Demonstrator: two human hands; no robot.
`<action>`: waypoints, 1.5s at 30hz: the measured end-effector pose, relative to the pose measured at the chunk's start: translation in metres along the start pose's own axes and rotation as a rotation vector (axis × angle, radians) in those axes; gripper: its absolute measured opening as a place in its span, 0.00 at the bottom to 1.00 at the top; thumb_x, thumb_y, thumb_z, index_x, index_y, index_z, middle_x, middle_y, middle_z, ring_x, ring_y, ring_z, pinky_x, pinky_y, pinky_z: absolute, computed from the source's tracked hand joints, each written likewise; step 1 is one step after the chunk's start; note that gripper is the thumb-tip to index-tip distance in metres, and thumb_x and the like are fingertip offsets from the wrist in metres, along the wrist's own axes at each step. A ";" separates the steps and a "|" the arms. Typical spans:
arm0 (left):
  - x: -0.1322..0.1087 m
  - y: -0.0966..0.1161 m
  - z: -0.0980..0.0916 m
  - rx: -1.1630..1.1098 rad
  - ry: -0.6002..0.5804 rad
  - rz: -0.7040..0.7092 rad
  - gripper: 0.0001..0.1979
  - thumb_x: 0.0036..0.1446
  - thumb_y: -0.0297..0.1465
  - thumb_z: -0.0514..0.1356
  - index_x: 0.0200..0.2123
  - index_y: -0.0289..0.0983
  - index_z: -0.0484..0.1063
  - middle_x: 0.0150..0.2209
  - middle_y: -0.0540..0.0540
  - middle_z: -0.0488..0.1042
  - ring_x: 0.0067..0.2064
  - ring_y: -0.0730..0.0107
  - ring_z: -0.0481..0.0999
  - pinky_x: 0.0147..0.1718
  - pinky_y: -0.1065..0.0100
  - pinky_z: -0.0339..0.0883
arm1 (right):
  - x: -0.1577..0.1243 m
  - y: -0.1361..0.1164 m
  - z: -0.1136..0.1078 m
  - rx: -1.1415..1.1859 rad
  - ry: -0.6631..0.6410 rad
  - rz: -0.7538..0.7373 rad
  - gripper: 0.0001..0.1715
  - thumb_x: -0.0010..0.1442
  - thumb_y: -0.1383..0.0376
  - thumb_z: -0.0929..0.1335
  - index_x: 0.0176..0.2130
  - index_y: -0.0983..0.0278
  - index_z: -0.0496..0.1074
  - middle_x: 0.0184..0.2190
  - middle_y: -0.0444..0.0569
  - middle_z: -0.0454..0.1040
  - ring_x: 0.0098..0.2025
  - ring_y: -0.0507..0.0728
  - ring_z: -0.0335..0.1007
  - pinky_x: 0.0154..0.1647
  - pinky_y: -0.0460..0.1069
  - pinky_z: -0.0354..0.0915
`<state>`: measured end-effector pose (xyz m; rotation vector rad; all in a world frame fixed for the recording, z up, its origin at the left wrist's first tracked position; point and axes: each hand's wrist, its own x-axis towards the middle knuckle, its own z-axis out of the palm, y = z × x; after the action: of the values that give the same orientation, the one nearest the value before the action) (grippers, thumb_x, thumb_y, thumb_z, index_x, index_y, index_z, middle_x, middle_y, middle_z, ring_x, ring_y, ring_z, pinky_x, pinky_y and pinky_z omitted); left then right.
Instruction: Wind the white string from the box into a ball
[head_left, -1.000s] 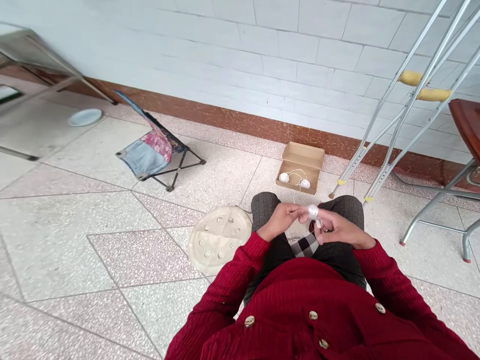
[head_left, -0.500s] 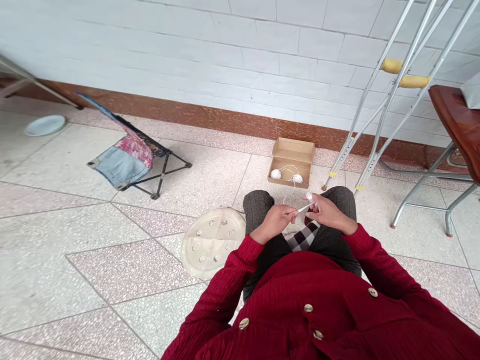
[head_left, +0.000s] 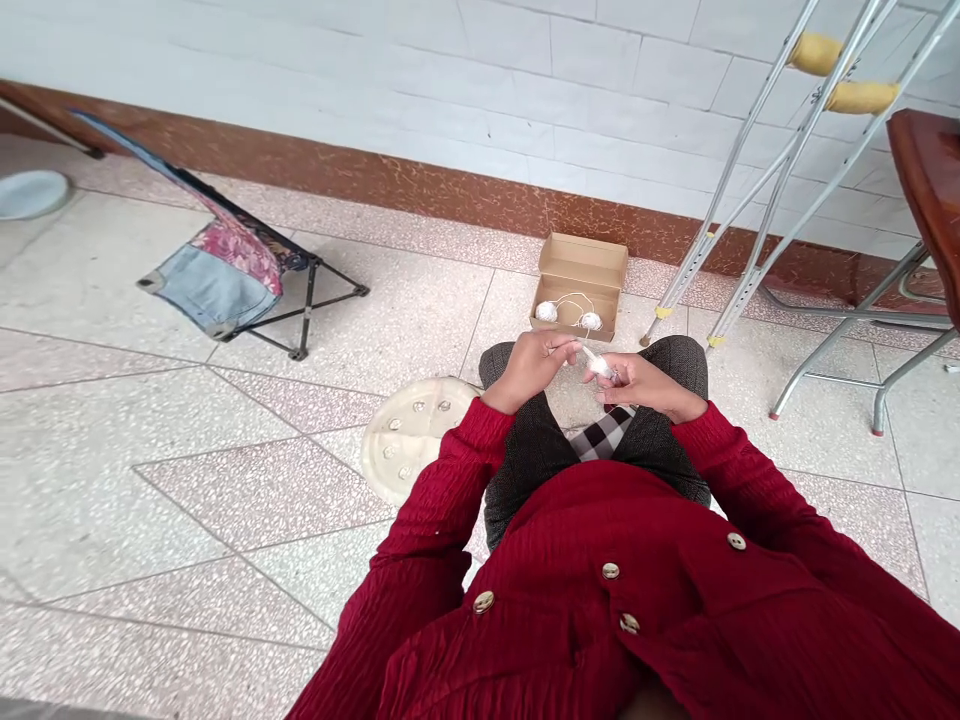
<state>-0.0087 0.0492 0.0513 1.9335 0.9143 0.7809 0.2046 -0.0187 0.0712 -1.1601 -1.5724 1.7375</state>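
Over my lap, my left hand [head_left: 534, 366] pinches one end of a short white strand. My right hand [head_left: 643, 386] holds a small white bundle of yarn [head_left: 600, 366] between thumb and fingers, and the strand runs from it to my left fingertips. Whether a thin tool is in either hand, I cannot tell. Just beyond my hands an open cardboard box [head_left: 582, 262] lies on the floor. Two white yarn balls [head_left: 546, 312] sit inside it, with loose yarn looping between them and trailing toward my hands.
A folding fabric chair [head_left: 225, 280] stands to the left. By my left knee lies a round cream mat or lid [head_left: 397, 450]. Crutches [head_left: 750, 230] lean on the tiled wall at right, beside a brown stool [head_left: 930, 200]. A pale basin [head_left: 34, 194] is at far left.
My view has tilted, shifting the surroundings. Both hands have come up higher in view, the strand between them is shorter, and the right fingers are more spread around the white bundle.
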 end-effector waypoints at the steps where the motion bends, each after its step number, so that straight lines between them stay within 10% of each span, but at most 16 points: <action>1: 0.000 -0.002 0.003 -0.047 -0.007 -0.025 0.20 0.65 0.41 0.57 0.25 0.36 0.75 0.27 0.49 0.76 0.32 0.71 0.73 0.42 0.67 0.67 | -0.001 -0.003 0.001 0.115 -0.017 -0.008 0.23 0.54 0.61 0.75 0.48 0.64 0.74 0.29 0.39 0.60 0.25 0.47 0.53 0.26 0.44 0.56; 11: -0.023 -0.006 0.048 -0.292 -0.061 -0.188 0.22 0.63 0.45 0.58 0.26 0.34 0.76 0.25 0.50 0.75 0.27 0.74 0.69 0.31 0.72 0.62 | 0.005 0.000 0.000 0.219 0.055 -0.145 0.46 0.53 0.64 0.76 0.67 0.52 0.61 0.59 0.50 0.66 0.35 0.50 0.67 0.36 0.48 0.68; 18: -0.017 0.010 0.011 -0.043 -0.071 -0.116 0.17 0.64 0.36 0.57 0.25 0.35 0.76 0.26 0.50 0.75 0.30 0.73 0.70 0.33 0.71 0.61 | 0.004 0.031 -0.005 -0.503 0.244 -0.007 0.44 0.50 0.74 0.71 0.64 0.59 0.64 0.41 0.47 0.72 0.27 0.50 0.61 0.34 0.50 0.63; 23: 0.004 0.012 0.002 -0.021 -0.004 -0.031 0.14 0.61 0.34 0.60 0.25 0.35 0.77 0.26 0.49 0.75 0.32 0.71 0.72 0.37 0.69 0.63 | -0.003 0.032 0.008 -0.185 0.078 -0.073 0.31 0.54 0.66 0.74 0.57 0.60 0.69 0.35 0.42 0.66 0.29 0.49 0.59 0.32 0.47 0.62; 30: 0.003 0.002 0.037 -0.421 0.002 -0.180 0.21 0.62 0.44 0.60 0.24 0.34 0.76 0.23 0.49 0.75 0.28 0.72 0.72 0.34 0.70 0.66 | -0.013 -0.001 0.008 0.279 0.007 -0.197 0.40 0.55 0.60 0.77 0.63 0.57 0.65 0.47 0.47 0.69 0.35 0.51 0.63 0.37 0.47 0.65; 35: -0.014 0.004 0.045 -0.297 -0.164 -0.181 0.23 0.62 0.44 0.60 0.22 0.34 0.75 0.24 0.48 0.76 0.28 0.73 0.72 0.35 0.70 0.65 | -0.005 0.011 -0.011 0.003 0.199 -0.163 0.48 0.54 0.62 0.75 0.69 0.52 0.57 0.63 0.51 0.64 0.33 0.50 0.64 0.36 0.48 0.66; 38: -0.018 0.006 0.033 -0.144 -0.185 -0.155 0.21 0.63 0.41 0.58 0.22 0.35 0.76 0.23 0.49 0.74 0.27 0.73 0.69 0.33 0.70 0.62 | -0.005 0.031 -0.015 -0.289 0.267 -0.035 0.47 0.51 0.68 0.75 0.66 0.57 0.62 0.53 0.51 0.72 0.27 0.49 0.60 0.30 0.48 0.63; 45: -0.003 0.001 0.024 -0.188 -0.107 -0.121 0.19 0.62 0.40 0.60 0.23 0.35 0.75 0.24 0.50 0.74 0.29 0.71 0.71 0.34 0.70 0.62 | -0.028 0.015 0.004 0.173 -0.136 -0.023 0.35 0.55 0.61 0.75 0.60 0.60 0.69 0.42 0.47 0.71 0.32 0.49 0.63 0.32 0.46 0.63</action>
<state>0.0090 0.0364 0.0411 1.7224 0.8530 0.6614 0.2175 -0.0473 0.0634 -0.9547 -1.4714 1.9294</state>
